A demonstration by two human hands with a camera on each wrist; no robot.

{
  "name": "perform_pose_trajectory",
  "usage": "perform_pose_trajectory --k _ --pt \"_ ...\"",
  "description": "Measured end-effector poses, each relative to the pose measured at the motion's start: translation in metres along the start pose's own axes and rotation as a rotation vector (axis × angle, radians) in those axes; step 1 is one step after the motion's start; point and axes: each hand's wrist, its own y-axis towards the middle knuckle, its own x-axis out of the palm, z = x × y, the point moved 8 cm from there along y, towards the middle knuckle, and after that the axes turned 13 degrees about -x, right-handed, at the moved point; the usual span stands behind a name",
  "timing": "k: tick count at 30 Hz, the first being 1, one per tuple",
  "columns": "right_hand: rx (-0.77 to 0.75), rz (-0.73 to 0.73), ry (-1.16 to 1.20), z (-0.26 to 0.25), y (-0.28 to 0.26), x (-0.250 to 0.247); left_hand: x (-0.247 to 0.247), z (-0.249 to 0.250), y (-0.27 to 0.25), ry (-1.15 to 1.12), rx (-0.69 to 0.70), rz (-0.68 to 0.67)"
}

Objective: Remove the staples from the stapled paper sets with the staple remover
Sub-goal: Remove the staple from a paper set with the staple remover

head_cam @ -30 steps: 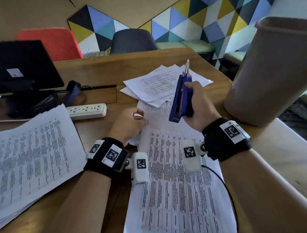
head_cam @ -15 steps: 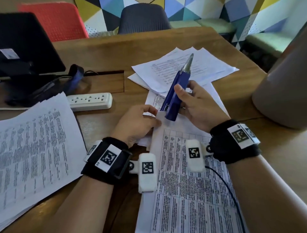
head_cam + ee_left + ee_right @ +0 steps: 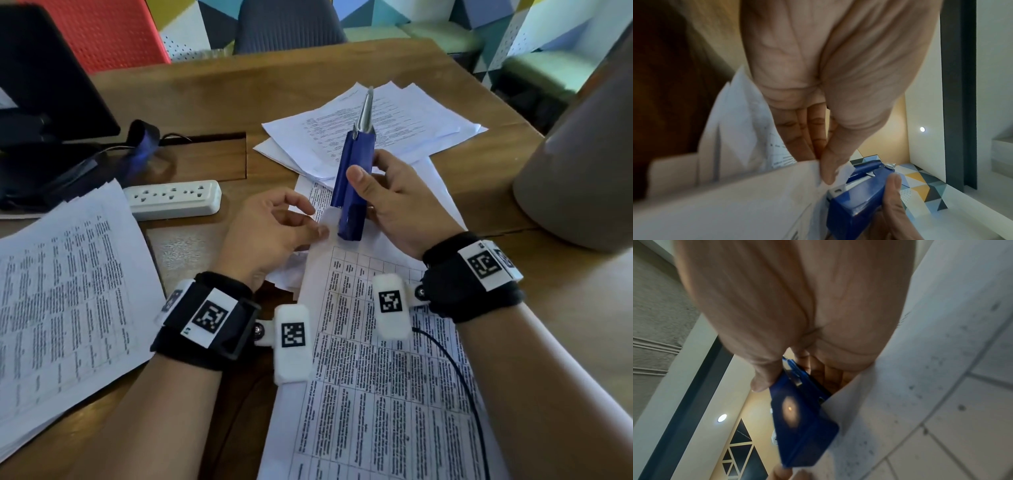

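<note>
Blue-bodied, the staple remover (image 3: pixel 351 185) is held above the paper set (image 3: pixel 373 359) on the wooden table (image 3: pixel 205 78), its long axis running from the blunt butt end nearest the person to the narrow metal tip, which points up and away toward the loose sheets (image 3: pixel 394 116) beyond. The right hand (image 3: pixel 394 202) grips the tool, thumb curled across its near face and fingers behind. The left hand (image 3: pixel 274 233) pinches the top corner of the paper set between thumb and fingers, just beside the tool's butt end. A second paper stack (image 3: pixel 61 274) lies to the left, near a white power strip (image 3: pixel 173 199).
</note>
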Motion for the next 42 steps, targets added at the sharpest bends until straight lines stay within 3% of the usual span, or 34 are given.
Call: perform_pose_trajectory --k 7,9,12,16,19,22,29,33,37,42 --pt "-0.063 -0.028 0.06 -0.005 -0.001 0.003 0.013 0.006 -0.006 -0.015 -0.041 -0.172" --pt "-0.085 -0.032 0.065 -0.007 -0.002 0.003 0.023 0.009 -0.01 0.094 -0.036 -0.222" --pt "-0.091 -0.049 0.073 -0.006 -0.001 0.006 0.028 0.018 -0.013 0.294 0.076 -0.107" --pt "-0.102 -0.036 0.114 -0.006 0.0 0.006 0.024 0.024 -0.014 0.291 0.17 0.051" --pt "-0.088 -0.022 0.122 -0.007 -0.001 0.006 0.025 0.024 -0.015 0.302 0.157 0.049" --pt "-0.06 -0.03 0.108 -0.004 -0.001 0.007 0.021 0.016 -0.012 0.283 0.057 -0.023" --pt "-0.049 0.273 0.419 -0.02 0.007 -0.034 0.009 0.003 -0.004 0.047 -0.112 -0.095" --pt "-0.103 0.389 0.397 -0.035 0.004 -0.082 0.011 0.011 -0.009 0.019 -0.1 -0.12" --pt "-0.007 0.458 0.43 -0.014 -0.014 -0.112 -0.015 0.026 -0.009 0.052 0.055 0.08" --pt "0.095 0.563 0.597 0.013 -0.035 -0.131 -0.099 0.021 -0.008 -0.256 0.114 0.581"
